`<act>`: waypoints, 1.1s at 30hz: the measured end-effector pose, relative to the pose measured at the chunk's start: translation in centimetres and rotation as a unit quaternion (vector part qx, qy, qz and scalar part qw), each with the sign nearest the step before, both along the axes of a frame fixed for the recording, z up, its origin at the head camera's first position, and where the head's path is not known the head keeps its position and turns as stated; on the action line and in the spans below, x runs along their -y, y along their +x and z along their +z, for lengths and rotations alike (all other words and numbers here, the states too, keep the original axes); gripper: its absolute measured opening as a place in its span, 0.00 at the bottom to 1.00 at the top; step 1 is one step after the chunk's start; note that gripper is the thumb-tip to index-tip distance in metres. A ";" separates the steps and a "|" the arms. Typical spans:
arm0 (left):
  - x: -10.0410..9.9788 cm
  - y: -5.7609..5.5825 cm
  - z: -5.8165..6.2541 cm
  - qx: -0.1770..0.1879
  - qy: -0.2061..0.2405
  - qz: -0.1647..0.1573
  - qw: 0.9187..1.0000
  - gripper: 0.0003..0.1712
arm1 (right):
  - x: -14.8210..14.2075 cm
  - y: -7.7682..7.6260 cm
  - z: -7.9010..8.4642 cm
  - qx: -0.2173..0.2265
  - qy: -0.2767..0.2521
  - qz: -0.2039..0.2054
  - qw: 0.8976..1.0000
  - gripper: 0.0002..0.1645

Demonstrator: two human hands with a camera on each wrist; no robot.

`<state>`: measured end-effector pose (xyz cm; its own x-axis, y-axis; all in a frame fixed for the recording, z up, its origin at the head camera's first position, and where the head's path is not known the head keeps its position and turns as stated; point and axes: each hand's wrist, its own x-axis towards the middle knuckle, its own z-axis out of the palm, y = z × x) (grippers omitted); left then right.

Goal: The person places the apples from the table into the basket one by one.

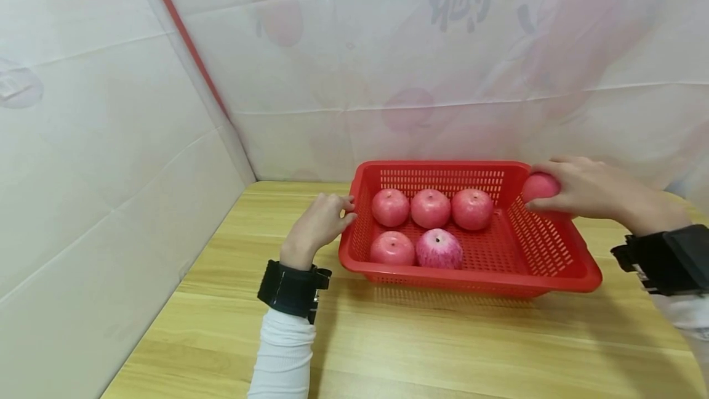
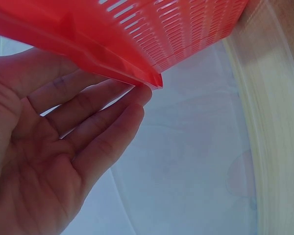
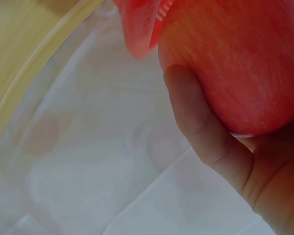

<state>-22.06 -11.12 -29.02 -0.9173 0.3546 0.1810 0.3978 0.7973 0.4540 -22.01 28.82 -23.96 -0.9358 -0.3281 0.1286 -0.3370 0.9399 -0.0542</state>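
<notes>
A red plastic basket (image 1: 476, 278) with slotted sides stands on the wooden table, holding several pinkish-red apples (image 1: 430, 209) and one streaked pink-and-white apple (image 1: 439, 249). At its left rim, my left hand (image 1: 318, 225) touches the edge with its fingertips. The left wrist view shows those fingers (image 2: 105, 149) only slightly bent against the rim, partly hidden behind it; the thumb is out of that view. Above the basket's right end, my right hand (image 1: 589, 193) grips another red apple (image 1: 541, 186), with the thumb (image 3: 201, 117) curled against its side in the right wrist view.
Pale printed sheeting (image 1: 343, 79) hangs as a wall behind the table, with another white sheet (image 1: 100, 140) along the left. A red strip (image 1: 185, 36) runs down near their corner. Wooden tabletop (image 1: 421, 350) extends in front of the basket. Black bands (image 1: 293, 288) circle both wrists.
</notes>
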 end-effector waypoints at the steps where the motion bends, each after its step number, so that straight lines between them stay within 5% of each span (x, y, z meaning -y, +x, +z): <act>1: 0.0 0.0 0.0 0.000 -0.001 0.000 1.000 0.12 | 0.2 0.0 0.0 0.000 0.001 0.002 1.000 0.38; 33: 0.0 0.0 0.1 -0.004 -0.007 0.002 1.000 0.12 | 3.0 -0.5 -0.7 0.000 -0.003 0.041 0.999 0.39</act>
<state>-22.09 -11.08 -28.90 -0.9174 0.3533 0.1834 0.3979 0.8049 0.4402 -22.49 25.83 -24.61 -0.9059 -0.4024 0.1317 -0.4124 0.9091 -0.0593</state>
